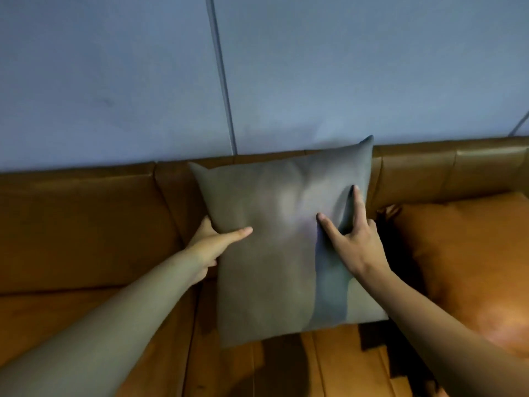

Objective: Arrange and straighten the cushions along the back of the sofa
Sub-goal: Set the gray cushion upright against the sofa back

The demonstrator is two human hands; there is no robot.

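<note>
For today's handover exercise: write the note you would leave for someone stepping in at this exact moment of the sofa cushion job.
Left hand: grip on the left edge of the grey cushion, thumb across its front.
Right hand: fingers spread flat on the cushion's right side, pressing a crease into it.
Grey cushion: upright against the sofa backrest, tilted slightly, bottom edge on the seat.
Orange cushion: to the right, leaning against the backrest, untouched.
Done: grey cushion placed at the back.
Left: square it up, smooth the crease, then check the orange one.
</note>
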